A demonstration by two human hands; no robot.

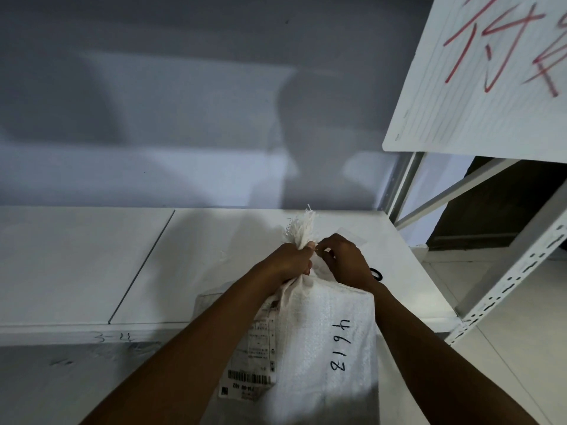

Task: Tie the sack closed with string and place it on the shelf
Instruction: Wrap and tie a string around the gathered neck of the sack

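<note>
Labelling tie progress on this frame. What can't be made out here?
Head view only:
- String or knot: hidden by left hand and right hand at the white woven sack neck.
- Printed barcode label: text too small.
- Small black object: mostly behind right wrist.
- White paper sign with red writing: cut by frame edge.

On the white sack (322, 342) I read a handwritten black number, "46618" as best I can make out, turned sideways from my view. A shipping label (254, 360) stuck on the sack's left side carries a barcode and small printed lines, too fine for me to read. On the front edge of the shelf (92, 329) I see a faint handwritten mark like "3-11". A lined white sheet (478, 87) at upper right bears large red brush strokes, cut off and unreadable to me.
</note>
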